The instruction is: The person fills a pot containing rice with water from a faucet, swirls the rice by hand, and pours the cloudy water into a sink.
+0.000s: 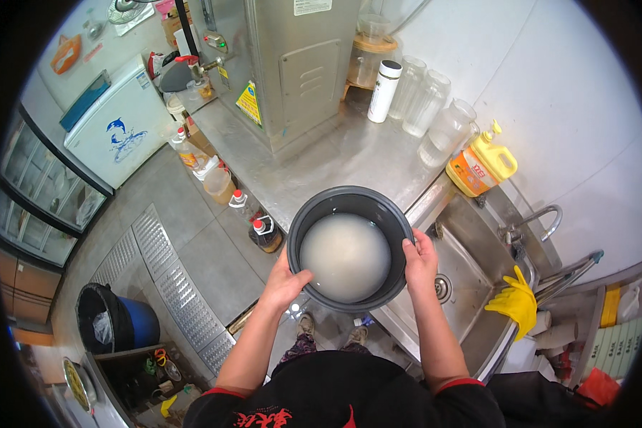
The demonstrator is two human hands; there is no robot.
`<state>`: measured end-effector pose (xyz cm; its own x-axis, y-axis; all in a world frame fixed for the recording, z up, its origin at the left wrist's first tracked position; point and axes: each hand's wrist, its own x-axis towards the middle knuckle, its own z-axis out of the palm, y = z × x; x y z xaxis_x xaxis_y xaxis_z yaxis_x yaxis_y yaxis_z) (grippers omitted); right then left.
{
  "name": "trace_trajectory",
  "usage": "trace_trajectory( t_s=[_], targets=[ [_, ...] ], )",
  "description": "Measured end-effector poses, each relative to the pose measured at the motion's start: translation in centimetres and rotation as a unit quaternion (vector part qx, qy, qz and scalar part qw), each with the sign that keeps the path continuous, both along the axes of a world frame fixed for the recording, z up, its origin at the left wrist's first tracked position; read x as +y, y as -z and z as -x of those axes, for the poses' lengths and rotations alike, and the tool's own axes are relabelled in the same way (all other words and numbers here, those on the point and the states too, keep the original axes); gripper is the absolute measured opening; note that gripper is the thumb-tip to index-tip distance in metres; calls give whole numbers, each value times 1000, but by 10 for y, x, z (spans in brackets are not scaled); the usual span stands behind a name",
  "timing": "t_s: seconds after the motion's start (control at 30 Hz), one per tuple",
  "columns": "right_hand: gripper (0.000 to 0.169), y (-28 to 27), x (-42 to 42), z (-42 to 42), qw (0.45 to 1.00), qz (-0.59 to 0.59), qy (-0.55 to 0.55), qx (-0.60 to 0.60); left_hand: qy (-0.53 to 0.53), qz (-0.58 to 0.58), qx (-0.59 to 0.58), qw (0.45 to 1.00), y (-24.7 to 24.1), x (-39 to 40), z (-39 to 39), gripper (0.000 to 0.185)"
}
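A round dark-grey cooking pot is held up in front of my body by its rim. Cloudy whitish water stands inside it, with what looks like rice beneath. My left hand grips the rim at the lower left, thumb over the edge. On the right side my right hand holds the rim, its thumb on top. The fingers under the pot are mostly hidden. The pot is over the near edge of a stainless-steel counter, beside a steel sink.
A curved faucet and yellow rubber gloves are at the sink. A yellow detergent jug, glass pitchers and a white flask line the wall. Bottles stand at left on the floor, with a drain grate beyond.
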<state>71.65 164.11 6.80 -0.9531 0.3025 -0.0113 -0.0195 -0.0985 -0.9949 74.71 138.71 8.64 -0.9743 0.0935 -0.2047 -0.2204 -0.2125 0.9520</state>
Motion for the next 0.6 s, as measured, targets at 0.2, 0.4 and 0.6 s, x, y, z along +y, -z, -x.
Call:
trace_trajectory(
  t_s=[0.2, 0.4, 0.6],
  targets=[
    [29, 4, 5, 3, 1000, 22, -15, 0, 3, -74, -69, 995, 1, -4, -4, 75],
    [29, -1, 2, 2, 999, 31, -13, -1, 53, -95, -218, 970, 12, -9, -7, 83],
    [23, -11, 4, 5, 999, 7, -28, -33, 45, -133, -231, 963, 15, -3, -6, 79]
  ],
)
